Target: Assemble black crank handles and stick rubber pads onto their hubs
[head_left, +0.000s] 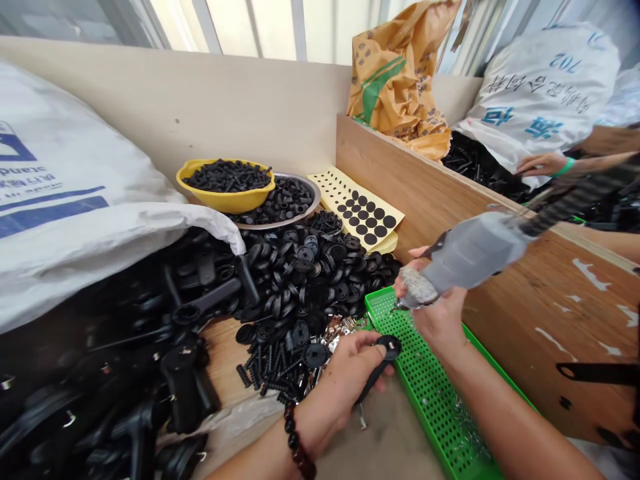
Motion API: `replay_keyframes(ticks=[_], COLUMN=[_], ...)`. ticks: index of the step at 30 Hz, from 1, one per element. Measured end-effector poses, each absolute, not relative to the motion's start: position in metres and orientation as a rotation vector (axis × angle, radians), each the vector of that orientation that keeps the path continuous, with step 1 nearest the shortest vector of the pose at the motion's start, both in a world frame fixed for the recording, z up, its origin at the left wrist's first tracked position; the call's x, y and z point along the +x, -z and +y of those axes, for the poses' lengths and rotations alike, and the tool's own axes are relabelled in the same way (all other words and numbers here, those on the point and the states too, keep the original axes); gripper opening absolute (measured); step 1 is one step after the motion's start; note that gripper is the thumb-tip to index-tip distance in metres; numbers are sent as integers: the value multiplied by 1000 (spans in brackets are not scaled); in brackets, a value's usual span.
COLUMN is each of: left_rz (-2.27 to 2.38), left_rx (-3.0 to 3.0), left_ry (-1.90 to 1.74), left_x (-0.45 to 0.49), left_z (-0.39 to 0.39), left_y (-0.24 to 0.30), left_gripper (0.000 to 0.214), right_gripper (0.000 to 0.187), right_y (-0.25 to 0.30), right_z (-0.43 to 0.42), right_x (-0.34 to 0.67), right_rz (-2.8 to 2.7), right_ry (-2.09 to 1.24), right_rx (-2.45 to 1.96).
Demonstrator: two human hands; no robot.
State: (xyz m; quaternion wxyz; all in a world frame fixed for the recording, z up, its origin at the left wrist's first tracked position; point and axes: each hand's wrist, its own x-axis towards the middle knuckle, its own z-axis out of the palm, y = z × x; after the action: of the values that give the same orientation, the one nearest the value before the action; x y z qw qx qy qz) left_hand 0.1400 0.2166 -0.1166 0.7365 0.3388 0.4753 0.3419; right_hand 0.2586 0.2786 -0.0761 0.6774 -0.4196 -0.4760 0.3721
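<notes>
My left hand (345, 377), with a dark bead bracelet on the wrist, is closed on a black plastic handle piece (380, 363) with a round end, held over the near edge of a green perforated tray (425, 387). My right hand (437, 310) is wrapped round a grey power screwdriver (470, 257). Its metal tip points down and left at the round end of the handle piece. A coiled cable runs from the tool to the upper right.
A heap of black round plastic caps (310, 273) and black handles (165, 347) lies left. Behind stand a yellow bowl (225, 193) of screws, a metal dish (285, 203), a dotted sticker sheet (360, 210). White sack (65, 200) left. Wooden divider (525, 293) right; another person's hand (543, 163) beyond.
</notes>
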Motion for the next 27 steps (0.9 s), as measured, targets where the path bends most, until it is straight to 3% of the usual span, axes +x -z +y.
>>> replay_keyframes(ticks=[8, 27], left_rz=[1054, 1006], left_rx=[778, 787], left_ry=[-731, -749], left_x=[140, 140], left_z=[217, 219], left_y=[114, 117], left_gripper=[23, 30], right_gripper=[36, 31], right_y=[37, 60], right_z=[242, 231], right_x=[270, 272], right_rz=[-1102, -1150], right_ry=[-923, -1064], right_rx=[-807, -649])
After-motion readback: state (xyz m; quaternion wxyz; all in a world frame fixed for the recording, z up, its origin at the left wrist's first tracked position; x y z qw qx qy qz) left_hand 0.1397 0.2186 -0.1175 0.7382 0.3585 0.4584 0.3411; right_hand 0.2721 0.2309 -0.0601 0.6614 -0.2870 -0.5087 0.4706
